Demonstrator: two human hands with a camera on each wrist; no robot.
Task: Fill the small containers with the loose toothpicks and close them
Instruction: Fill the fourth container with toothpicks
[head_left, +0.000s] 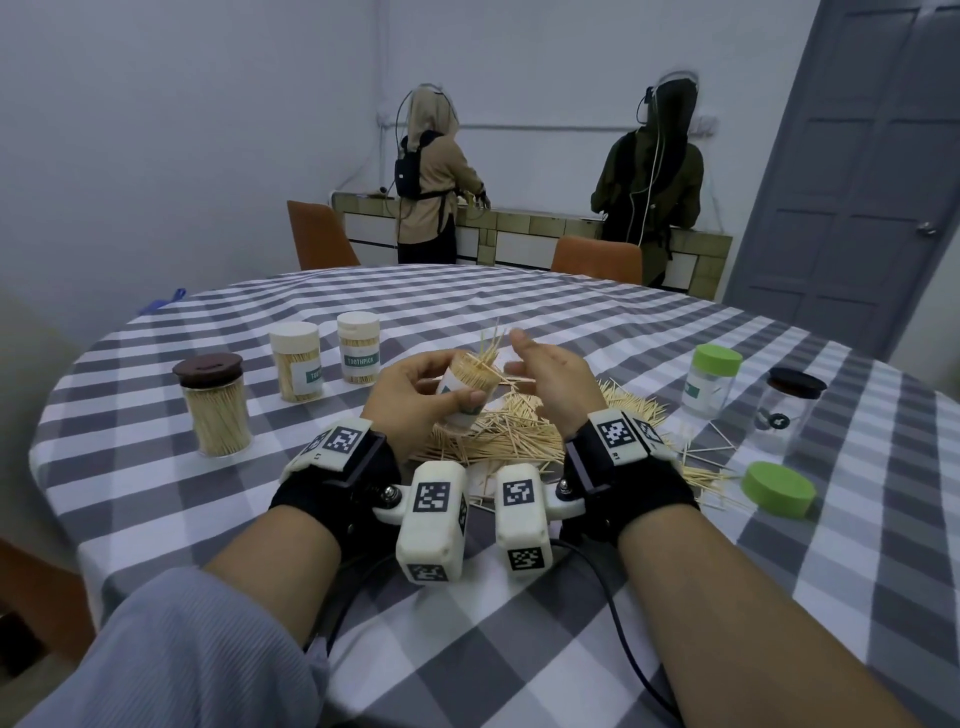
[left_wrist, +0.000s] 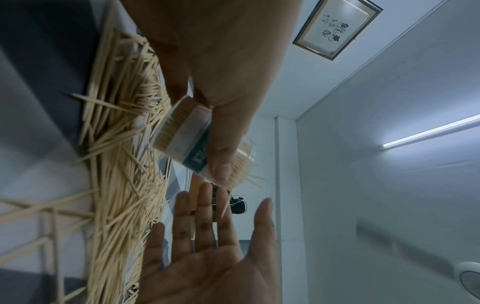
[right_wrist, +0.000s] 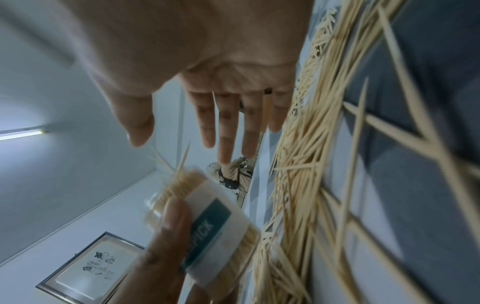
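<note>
My left hand (head_left: 421, 395) grips a small clear container (head_left: 465, 387) with a white and teal label, tilted and packed with toothpicks, several of which stick out of its open mouth. The same container (left_wrist: 194, 142) shows under my thumb in the left wrist view, and again as the labelled container (right_wrist: 213, 222) in the right wrist view. My right hand (head_left: 550, 379) hovers just right of the mouth with straight, spread fingers (right_wrist: 228, 131), holding nothing. A heap of loose toothpicks (head_left: 519, 436) lies on the checked tablecloth (head_left: 519, 649) below both hands.
At the left stand a brown-lidded jar (head_left: 214, 402) and two white-lidded containers (head_left: 295, 359) (head_left: 358, 347), all full. On the right are a green-lidded container (head_left: 711, 379), a black-lidded jar (head_left: 789, 410) and a loose green lid (head_left: 777, 488). Two people stand at a far counter.
</note>
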